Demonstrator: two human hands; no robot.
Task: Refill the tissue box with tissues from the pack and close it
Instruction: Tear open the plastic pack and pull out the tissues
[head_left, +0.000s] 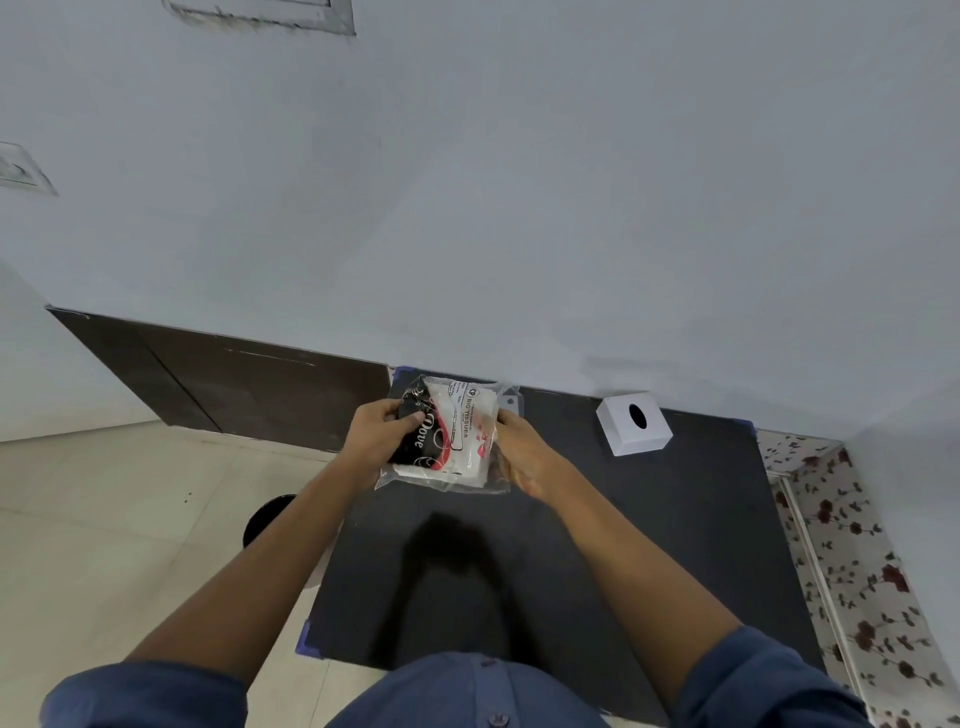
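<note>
A clear plastic tissue pack (457, 441), with black, red and white print, is held above the black table (649, 545) near its far edge. My left hand (379, 434) grips the pack's left side, thumb on top. My right hand (524, 452) grips its right side. White tissues show through the wrapper. A white square tissue box (634, 423) with a dark oval slot on top stands to the right of the pack, near the wall, closed and apart from both hands.
The table stands against a pale wall (519, 208). A dark round bin (267, 517) sits on the tiled floor to the left of the table. A floral-patterned surface (852, 561) borders the table's right side. A dark wood panel (234, 384) lines the wall at left.
</note>
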